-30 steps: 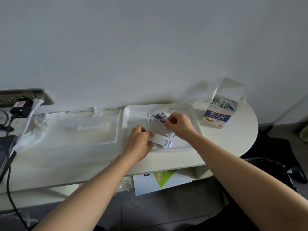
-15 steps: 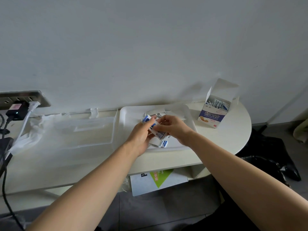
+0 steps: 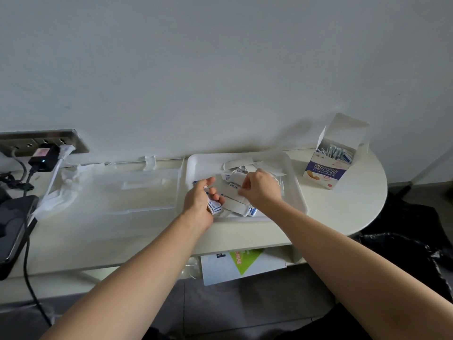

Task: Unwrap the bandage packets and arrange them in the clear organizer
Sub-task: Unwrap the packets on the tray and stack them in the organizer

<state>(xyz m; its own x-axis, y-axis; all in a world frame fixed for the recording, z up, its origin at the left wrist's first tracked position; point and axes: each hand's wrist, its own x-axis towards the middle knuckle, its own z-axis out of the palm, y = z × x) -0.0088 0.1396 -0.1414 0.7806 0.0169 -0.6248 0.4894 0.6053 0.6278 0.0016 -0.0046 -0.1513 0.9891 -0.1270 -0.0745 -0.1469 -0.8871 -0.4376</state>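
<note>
Bandage packet (image 3: 229, 192) pinched between left hand (image 3: 199, 201) and right hand (image 3: 261, 188) above tray (image 3: 297, 192); clear organizer (image 3: 137, 190) just left.

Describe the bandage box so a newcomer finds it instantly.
Start at the rounded right end of the white table. Right of the white tray stands the bandage box: the only upright carton, lid flipped open, blue band across its front.

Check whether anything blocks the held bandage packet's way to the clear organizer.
Nothing visible does. The bandage packet, held by the left hand and right hand, is over the white tray; only its left rim and the low right wall of the clear organizer lie between.
</note>
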